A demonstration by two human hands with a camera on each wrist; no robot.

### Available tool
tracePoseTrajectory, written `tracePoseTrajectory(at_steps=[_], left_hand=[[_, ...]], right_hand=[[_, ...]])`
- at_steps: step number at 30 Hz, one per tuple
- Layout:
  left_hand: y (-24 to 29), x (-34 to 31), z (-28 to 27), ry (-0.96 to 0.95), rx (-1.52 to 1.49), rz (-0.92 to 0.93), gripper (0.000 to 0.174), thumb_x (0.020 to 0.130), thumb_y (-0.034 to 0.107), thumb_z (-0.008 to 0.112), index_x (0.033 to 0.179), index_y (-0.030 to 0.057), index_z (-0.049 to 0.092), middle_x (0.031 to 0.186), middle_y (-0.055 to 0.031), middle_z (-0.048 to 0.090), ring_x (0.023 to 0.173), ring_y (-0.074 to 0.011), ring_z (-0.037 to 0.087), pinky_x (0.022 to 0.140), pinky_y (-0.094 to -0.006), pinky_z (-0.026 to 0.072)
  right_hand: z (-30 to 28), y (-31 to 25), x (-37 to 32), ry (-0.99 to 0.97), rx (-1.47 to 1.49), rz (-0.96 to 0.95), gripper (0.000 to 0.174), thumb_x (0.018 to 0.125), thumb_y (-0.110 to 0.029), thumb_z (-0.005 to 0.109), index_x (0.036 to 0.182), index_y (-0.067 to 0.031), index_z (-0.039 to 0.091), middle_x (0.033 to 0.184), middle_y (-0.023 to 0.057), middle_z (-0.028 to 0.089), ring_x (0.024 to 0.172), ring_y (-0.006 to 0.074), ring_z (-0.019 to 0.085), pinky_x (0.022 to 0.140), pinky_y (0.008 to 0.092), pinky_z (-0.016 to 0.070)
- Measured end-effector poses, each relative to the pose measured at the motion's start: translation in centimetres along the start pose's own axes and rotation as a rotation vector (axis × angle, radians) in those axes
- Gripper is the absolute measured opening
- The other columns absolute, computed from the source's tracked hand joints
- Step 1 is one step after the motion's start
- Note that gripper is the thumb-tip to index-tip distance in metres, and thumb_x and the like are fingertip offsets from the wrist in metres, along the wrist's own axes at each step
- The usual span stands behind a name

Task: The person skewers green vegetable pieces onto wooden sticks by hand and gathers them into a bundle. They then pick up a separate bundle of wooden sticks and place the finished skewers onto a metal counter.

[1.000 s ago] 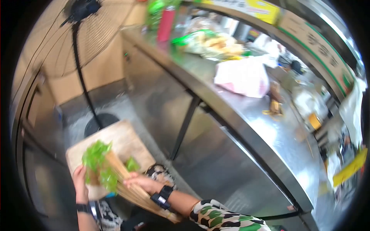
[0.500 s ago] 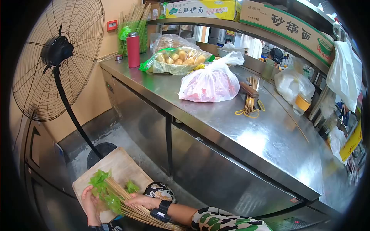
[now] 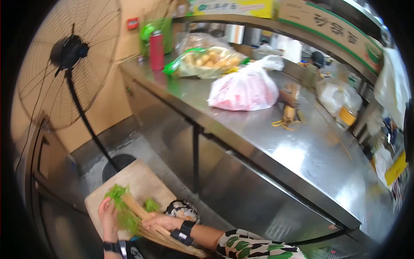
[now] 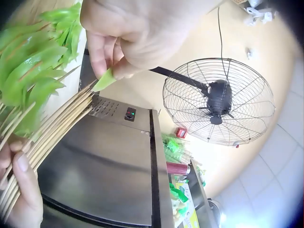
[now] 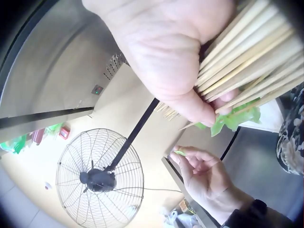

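Right hand (image 5: 161, 52) is wrapped tight round the skewer bundle (image 5: 247, 42), thumb across the sticks, holding partway along their length. Left hand (image 4: 137, 28) has a fingertip-and-thumb pinch on a small leaf piece (image 4: 104, 81), right at the bundle's pointed end.

Location: the bundle is held low over the wooden cutting board (image 3: 138, 181), down in front of the steel counter (image 3: 280, 151).

Handling, by judgement:
- Bundle: light and stiff as a pack. Single bamboo sticks likely flex and slide past each other, so a slack wrap would let them fan out. Best held with a full wrap on the bare shafts, away from the sharp tips.
- Threaded leaves (image 4: 33, 61): soft and thin, probably tear at the pierce holes. Not a place to squeeze or pull.
- Leaf piece: near weightless and limp. A fingertip pinch is enough, more pressure would bruise it.
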State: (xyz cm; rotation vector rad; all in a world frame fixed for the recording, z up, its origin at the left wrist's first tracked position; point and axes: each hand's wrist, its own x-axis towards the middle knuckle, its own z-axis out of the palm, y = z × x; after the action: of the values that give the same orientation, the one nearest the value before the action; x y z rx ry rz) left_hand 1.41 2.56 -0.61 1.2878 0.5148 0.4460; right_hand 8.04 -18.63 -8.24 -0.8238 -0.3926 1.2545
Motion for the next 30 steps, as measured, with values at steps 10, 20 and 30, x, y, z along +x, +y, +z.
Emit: tracePoseTrajectory(at_steps=[10, 20, 30], left_hand=[[1.0, -0.2, 1.9, 0.018, 0.014, -0.057, 0.032, 0.083, 0.002, 0.054, 0.114, 0.0088, 0.055, 0.104, -0.0024, 0.052, 0.093, -0.0099, 0.051, 0.079, -0.0238, 0.0461], [0.0, 1.2, 1.1, 0.093, -0.008, -0.067, 0.028, 0.082, 0.000, 0.055, 0.110, 0.0074, 0.057, 0.097, -0.0030, 0.053, 0.084, -0.0096, 0.053, 0.071, -0.0213, 0.0487], [0.2, 0.9, -0.3, 0.011, -0.051, -0.129, 0.018, 0.085, 0.010, 0.056, 0.102, 0.0046, 0.059, 0.102, -0.0043, 0.059, 0.091, -0.0110, 0.055, 0.077, -0.0230, 0.0486]], right_hand=[[2.2, -2.2, -0.6, 0.111, -0.093, 0.097, 0.010, 0.079, -0.011, 0.064, 0.086, -0.0073, 0.057, 0.069, 0.0023, 0.060, 0.055, 0.0066, 0.053, 0.048, 0.0180, 0.0415], [1.9, -1.9, -0.2, 0.066, -0.118, 0.071, 0.008, 0.081, -0.009, 0.061, 0.086, -0.0058, 0.057, 0.069, 0.0034, 0.059, 0.052, 0.0065, 0.050, 0.047, 0.0176, 0.0399], [1.6, -1.4, -0.3, 0.081, -0.039, 0.074, 0.015, 0.079, -0.006, 0.062, 0.093, -0.0038, 0.056, 0.080, 0.0028, 0.061, 0.066, 0.0070, 0.059, 0.054, 0.0180, 0.0478]])
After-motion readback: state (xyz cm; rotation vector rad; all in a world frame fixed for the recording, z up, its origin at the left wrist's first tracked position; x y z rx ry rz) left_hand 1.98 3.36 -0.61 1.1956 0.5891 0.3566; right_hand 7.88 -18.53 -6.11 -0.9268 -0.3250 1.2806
